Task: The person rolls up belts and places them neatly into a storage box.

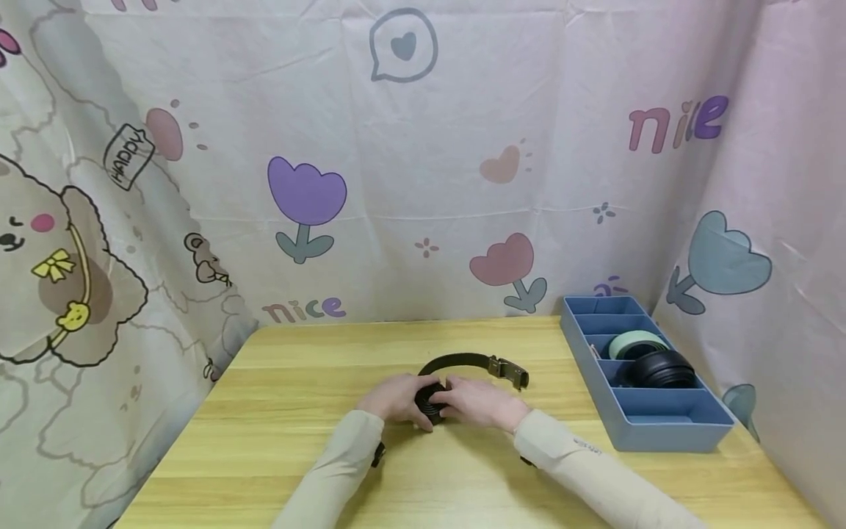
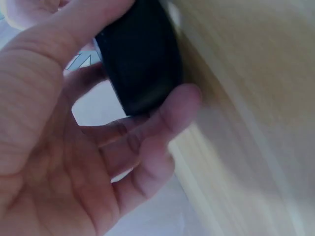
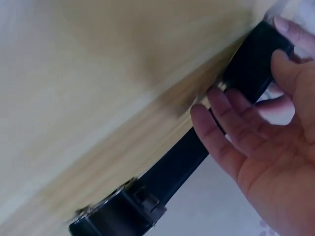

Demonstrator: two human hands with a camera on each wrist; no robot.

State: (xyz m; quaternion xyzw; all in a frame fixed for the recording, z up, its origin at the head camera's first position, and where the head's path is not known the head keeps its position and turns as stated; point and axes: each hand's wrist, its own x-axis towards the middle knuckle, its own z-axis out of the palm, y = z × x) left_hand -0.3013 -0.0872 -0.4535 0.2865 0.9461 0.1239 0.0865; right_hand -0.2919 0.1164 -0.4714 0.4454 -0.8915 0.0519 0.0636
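A black belt lies on edge on the wooden table, one part wound into a coil. From the coil the loose end curves away to the right, ending in a metal buckle. My left hand grips the coil's left side, thumb and fingers curled round it. On the other side my right hand holds the coil between thumb and fingers. In the right wrist view the strap runs past the fingers to the buckle. The coil's far side is hidden by the hands.
A blue divided box stands at the table's right side. Its compartments hold a pale green rolled belt and a black rolled belt. A printed curtain hangs behind the table and along both sides.
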